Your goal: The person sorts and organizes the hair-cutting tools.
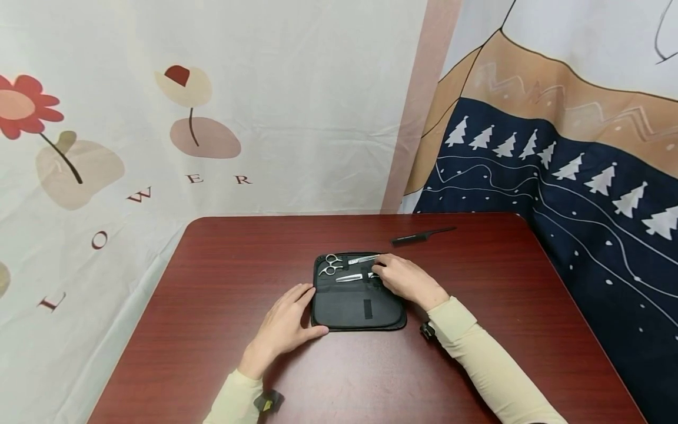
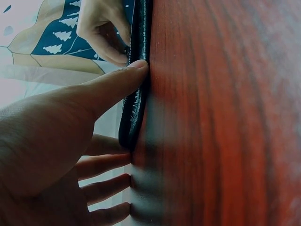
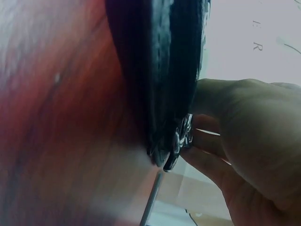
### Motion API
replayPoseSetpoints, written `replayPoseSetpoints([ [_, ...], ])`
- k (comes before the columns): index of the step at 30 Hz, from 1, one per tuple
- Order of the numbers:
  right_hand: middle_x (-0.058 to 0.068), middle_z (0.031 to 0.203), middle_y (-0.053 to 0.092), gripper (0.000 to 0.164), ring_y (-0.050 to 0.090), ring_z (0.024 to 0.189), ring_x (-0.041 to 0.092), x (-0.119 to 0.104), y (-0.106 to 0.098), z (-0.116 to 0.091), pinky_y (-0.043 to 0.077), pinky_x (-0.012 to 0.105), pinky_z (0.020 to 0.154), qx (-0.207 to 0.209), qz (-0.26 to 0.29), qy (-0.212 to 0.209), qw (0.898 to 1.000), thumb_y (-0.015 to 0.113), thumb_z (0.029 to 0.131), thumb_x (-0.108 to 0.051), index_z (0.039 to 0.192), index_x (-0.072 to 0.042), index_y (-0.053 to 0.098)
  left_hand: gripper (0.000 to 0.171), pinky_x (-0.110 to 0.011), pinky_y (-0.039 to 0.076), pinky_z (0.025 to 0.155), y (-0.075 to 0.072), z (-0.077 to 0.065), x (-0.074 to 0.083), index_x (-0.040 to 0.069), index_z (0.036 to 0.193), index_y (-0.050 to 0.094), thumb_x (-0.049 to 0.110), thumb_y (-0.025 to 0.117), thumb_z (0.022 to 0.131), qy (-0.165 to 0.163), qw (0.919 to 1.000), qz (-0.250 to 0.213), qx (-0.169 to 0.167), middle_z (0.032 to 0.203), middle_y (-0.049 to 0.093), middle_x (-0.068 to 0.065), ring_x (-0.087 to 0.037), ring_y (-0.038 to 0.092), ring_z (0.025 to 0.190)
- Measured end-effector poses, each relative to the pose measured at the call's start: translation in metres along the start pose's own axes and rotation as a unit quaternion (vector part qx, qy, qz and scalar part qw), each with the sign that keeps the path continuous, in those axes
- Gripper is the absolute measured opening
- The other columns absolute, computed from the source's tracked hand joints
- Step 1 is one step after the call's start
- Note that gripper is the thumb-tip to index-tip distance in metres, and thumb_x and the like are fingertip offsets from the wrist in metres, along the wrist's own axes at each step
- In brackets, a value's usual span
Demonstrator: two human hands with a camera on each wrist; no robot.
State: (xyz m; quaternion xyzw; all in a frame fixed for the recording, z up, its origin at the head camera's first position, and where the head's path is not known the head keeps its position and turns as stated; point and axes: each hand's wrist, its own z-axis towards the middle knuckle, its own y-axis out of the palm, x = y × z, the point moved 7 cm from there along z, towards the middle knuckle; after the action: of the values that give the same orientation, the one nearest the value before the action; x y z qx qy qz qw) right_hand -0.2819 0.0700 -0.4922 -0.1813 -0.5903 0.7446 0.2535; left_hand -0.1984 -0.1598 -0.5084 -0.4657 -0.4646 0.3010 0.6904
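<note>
A black zip case lies open on the table, with two pairs of silver scissors tucked in its upper part. The upper scissors have their finger rings to the left; the lower scissors point their blades left. My left hand rests at the case's left side, fingers extended along the edge and thumb against the front rim. With curled fingers, my right hand grips the lower scissors at their handle end, by the case's right side. It covers most of that handle; some shiny metal shows beside the fingers.
A black comb with a thin tail lies behind the case, to the right. The reddish-brown wooden table has rounded back corners. Printed curtains hang behind it and along its right side.
</note>
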Motion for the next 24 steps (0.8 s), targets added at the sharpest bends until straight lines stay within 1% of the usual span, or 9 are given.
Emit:
replayPoseSetpoints([
  [6, 0.013, 0.108, 0.069, 0.014, 0.065, 0.098, 0.023, -0.006, 0.001, 0.002, 0.06, 0.035, 0.078, 0.017, 0.0, -0.003, 1.0, 0.068, 0.094, -0.004, 0.103, -0.006, 0.078, 0.098, -0.052, 0.037, 0.115, 0.0, 0.0, 0.0, -0.005, 0.144, 0.058, 0.059, 0.083, 0.075, -0.003, 1.0, -0.002, -0.005, 0.148, 0.054, -0.016, -0.034, 0.042, 0.14],
  [12, 0.014, 0.11, 0.069, 0.012, 0.064, 0.1, 0.023, -0.01, 0.002, 0.005, 0.06, 0.036, 0.078, 0.023, 0.004, 0.003, 1.0, 0.067, 0.095, -0.005, 0.102, -0.005, 0.077, 0.098, -0.053, 0.038, 0.113, -0.001, 0.0, 0.001, -0.006, 0.143, 0.059, 0.057, 0.085, 0.073, 0.002, 1.0, 0.001, 0.004, 0.147, 0.055, -0.018, -0.036, 0.043, 0.138],
  [19, 0.014, 0.113, 0.069, 0.012, 0.064, 0.106, 0.023, -0.014, 0.005, 0.008, 0.059, 0.036, 0.085, 0.019, 0.029, 0.008, 0.999, 0.066, 0.095, -0.004, 0.102, -0.002, 0.076, 0.097, -0.053, 0.038, 0.114, -0.002, -0.001, 0.001, -0.007, 0.143, 0.058, 0.056, 0.086, 0.073, 0.002, 1.0, 0.001, 0.003, 0.147, 0.055, -0.018, -0.036, 0.043, 0.139],
  [24, 0.016, 0.113, 0.07, 0.013, 0.064, 0.107, 0.024, -0.017, 0.006, 0.01, 0.058, 0.036, 0.088, 0.025, 0.031, 0.002, 0.999, 0.066, 0.095, -0.004, 0.104, 0.0, 0.076, 0.097, -0.052, 0.037, 0.114, -0.001, -0.001, 0.001, -0.006, 0.144, 0.058, 0.056, 0.085, 0.074, -0.001, 1.0, 0.001, -0.001, 0.148, 0.055, -0.017, -0.036, 0.042, 0.139],
])
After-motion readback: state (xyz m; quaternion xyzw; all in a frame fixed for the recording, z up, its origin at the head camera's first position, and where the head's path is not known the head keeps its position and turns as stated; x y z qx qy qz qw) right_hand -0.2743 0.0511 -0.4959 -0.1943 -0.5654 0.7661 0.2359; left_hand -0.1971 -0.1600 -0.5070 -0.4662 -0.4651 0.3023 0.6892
